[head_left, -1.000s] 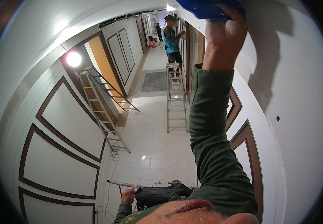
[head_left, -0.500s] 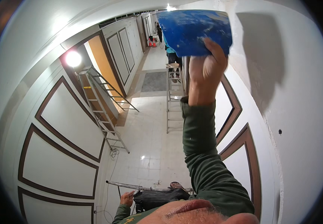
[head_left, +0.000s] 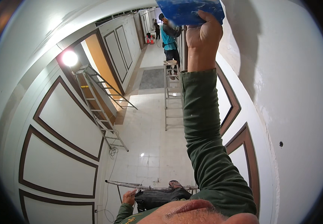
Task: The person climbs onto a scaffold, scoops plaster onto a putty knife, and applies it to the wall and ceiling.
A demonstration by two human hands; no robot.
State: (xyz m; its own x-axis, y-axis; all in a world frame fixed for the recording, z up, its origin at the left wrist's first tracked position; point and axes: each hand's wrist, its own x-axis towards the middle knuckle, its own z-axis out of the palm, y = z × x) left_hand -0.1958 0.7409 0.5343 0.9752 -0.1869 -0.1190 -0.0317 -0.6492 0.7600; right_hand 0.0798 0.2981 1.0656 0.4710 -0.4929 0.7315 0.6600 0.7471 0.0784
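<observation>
Sleeve [head_left: 204,123] of the right arm stretches higher than half a second ago, nearly straight up; the blue sheet [head_left: 191,11] has risen too, partly past the top edge. The right hand [head_left: 205,35] pinches its lower edge, thumb in front. Whether the low left hand [head_left: 128,198] holds anything, I cannot tell.

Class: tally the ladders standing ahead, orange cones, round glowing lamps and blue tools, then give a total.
Ladders: 2
Cones: 2
Lamp: 1
Blue tool, in the right hand: 1
Total: 6
</observation>
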